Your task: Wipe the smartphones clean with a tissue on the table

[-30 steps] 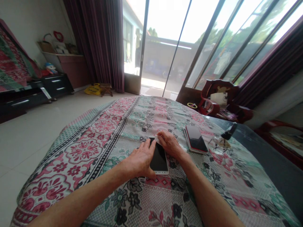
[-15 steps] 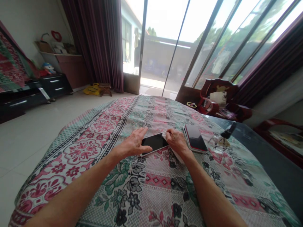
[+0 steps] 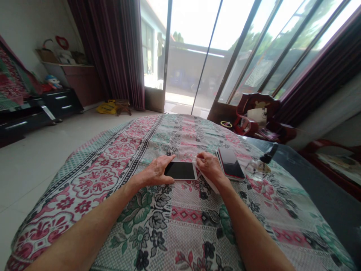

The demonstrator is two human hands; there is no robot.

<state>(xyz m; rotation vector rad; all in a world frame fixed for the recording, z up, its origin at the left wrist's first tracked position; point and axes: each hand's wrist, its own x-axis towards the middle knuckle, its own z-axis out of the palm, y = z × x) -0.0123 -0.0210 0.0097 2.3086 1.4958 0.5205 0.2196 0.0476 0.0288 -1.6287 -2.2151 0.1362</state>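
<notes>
White-edged phone (image 3: 181, 171) sits held by my left hand (image 3: 156, 170); my right hand (image 3: 209, 165) pinches tissue (image 3: 210, 183). Right of its fingers, I see stacked gadgets (image 3: 231, 163), then a bottle (image 3: 259, 168).

Daylight glares white through the far glass doors (image 3: 191, 64), hazing everything outside, while the left curtain (image 3: 111, 52) hangs dark.

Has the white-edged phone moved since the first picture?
Yes: the phone has turned from lengthwise to crosswise, and its near edge now lies farther from the printed pink diamond band.
</notes>
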